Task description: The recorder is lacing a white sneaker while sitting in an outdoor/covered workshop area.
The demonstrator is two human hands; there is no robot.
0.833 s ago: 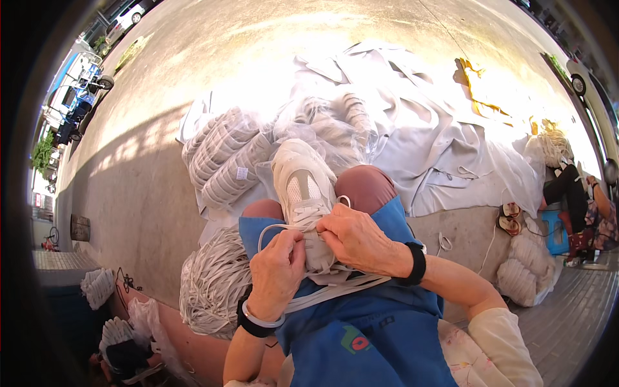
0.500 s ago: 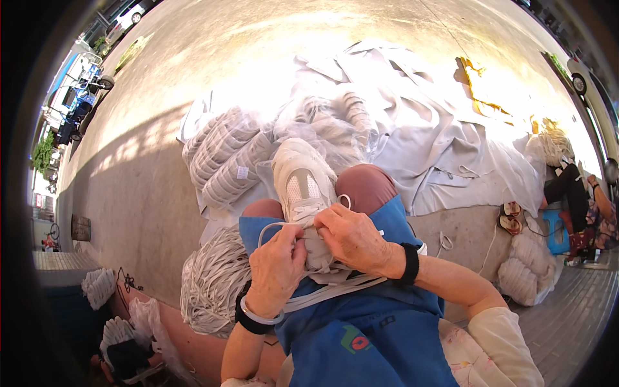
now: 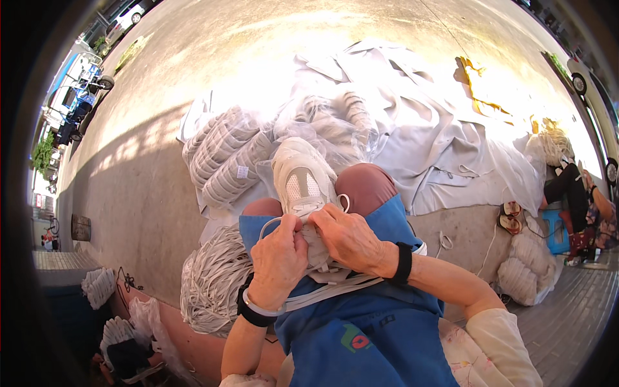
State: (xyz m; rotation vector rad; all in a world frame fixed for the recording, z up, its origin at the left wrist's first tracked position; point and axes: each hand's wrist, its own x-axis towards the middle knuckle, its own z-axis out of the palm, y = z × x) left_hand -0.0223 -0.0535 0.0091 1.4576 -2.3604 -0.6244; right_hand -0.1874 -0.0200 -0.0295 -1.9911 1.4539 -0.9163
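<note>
A cream sneaker (image 3: 298, 166) stands toe-away between my knees, over my blue apron (image 3: 361, 322). Both hands work at its lacing. My left hand (image 3: 278, 261), on the shoe's left side, is closed in a pinch on the pale shoelace (image 3: 265, 227), which loops out beside the fingers. From the right, my right hand (image 3: 353, 238) pinches the lace near the eyelets, and another loop sticks up past the fingertips. The exact grip points are partly covered by the fingers. Several loose laces (image 3: 335, 287) lie across my lap below the shoe.
A thick bundle of laces (image 3: 213, 284) hangs at my left. Beyond the shoe are plastic-wrapped stacks of shoes (image 3: 235, 155) on a pale sheet (image 3: 445, 155). At right, another person (image 3: 599, 206) sits by a blue stool (image 3: 556, 232) and a bagged pile (image 3: 527, 271).
Both hands have shifted slightly up toward the shoe's toe, still pinching the lace. The person at right has raised a hand. The sneaker has stayed nearly in place.
</note>
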